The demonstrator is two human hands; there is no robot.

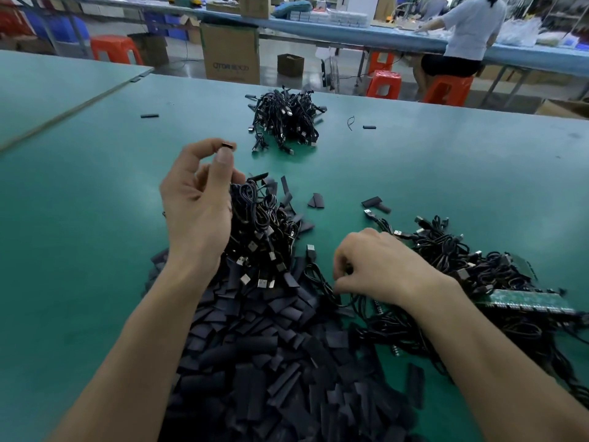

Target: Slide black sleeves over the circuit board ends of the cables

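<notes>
My left hand is raised above the table and pinches a black sleeve between thumb and forefinger; a bundle of black cables with USB plugs hangs under its palm. My right hand lies lower on the table, its fingers curled round a black cable at the edge of a tangle of cables. A green circuit board shows in that tangle. A big heap of loose black sleeves fills the near table between my forearms.
A separate pile of black cables sits farther back on the green table. Stray sleeves lie loose around it. Beyond the table edge are cardboard boxes, orange stools and a seated person at another bench.
</notes>
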